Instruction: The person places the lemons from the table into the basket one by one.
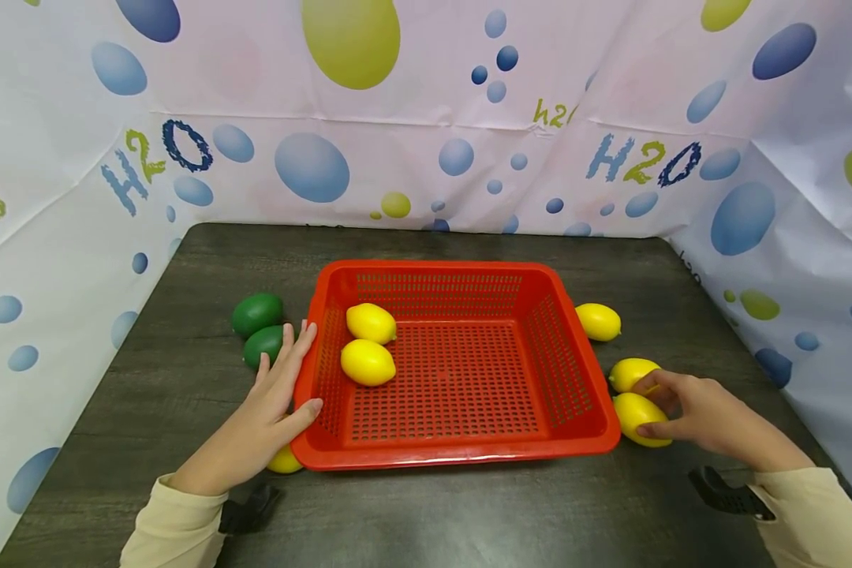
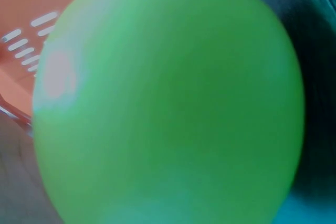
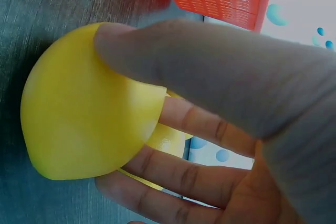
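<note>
My right hand (image 1: 696, 410) has its thumb and fingers around a yellow lemon (image 1: 639, 418) on the table, right of the basket. In the right wrist view the thumb lies over this lemon (image 3: 84, 114) and the fingers reach along its other side. A second lemon (image 1: 632, 374) sits just behind it, near the fingertips. My left hand (image 1: 270, 410), fingers extended, rests against the left rim of the red basket (image 1: 461, 456). Inside the basket, at its left, lie two lemons (image 1: 371, 323). A rounded, green-looking fruit (image 2: 173, 103) fills most of the left wrist view.
Two dark green fruits (image 1: 257, 315) lie left of the basket, one partly behind the left fingers. Another lemon (image 1: 599, 322) sits by the basket's right side. Part of a lemon (image 1: 285, 461) shows below the left hand. Patterned sheeting (image 1: 426, 95) surrounds the dark table (image 1: 468, 513).
</note>
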Action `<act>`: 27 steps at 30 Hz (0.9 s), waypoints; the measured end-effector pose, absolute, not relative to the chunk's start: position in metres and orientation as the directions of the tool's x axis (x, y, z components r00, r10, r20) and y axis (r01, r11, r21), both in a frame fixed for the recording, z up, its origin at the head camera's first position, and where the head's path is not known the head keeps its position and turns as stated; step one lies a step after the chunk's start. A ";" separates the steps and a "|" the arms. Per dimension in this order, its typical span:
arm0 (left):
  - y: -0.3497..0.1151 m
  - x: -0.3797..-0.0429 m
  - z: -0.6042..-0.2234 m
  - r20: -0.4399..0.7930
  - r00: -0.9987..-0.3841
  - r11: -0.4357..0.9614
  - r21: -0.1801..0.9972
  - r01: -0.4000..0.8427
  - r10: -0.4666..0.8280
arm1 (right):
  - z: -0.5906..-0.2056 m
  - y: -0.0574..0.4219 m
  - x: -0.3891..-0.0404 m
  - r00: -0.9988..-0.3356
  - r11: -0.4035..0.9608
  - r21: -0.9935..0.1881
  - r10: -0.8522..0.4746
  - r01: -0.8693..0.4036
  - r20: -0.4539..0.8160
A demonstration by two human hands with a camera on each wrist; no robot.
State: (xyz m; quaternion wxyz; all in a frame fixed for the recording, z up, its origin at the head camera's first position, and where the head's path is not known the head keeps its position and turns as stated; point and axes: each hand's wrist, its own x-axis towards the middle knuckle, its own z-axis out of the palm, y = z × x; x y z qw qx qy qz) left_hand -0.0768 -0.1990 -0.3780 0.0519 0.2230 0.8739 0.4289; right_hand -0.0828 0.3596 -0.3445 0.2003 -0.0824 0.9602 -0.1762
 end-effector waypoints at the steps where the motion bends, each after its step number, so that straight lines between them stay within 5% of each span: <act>1: -0.199 -0.077 -0.378 0.102 -0.895 0.531 0.774 0.346 0.434 | -0.345 0.359 -0.083 -0.906 0.924 -0.372 -0.228 -0.086 -0.357; 11: -0.200 -0.076 -0.379 0.115 -0.894 0.522 0.776 0.353 0.434 | -0.350 0.358 -0.081 -0.886 0.887 -0.461 -0.243 -0.037 -0.396; 27: -0.199 -0.075 -0.378 0.090 -0.901 0.541 0.772 0.333 0.425 | -0.348 0.357 -0.085 -0.874 0.907 -0.413 -0.268 -0.087 -0.405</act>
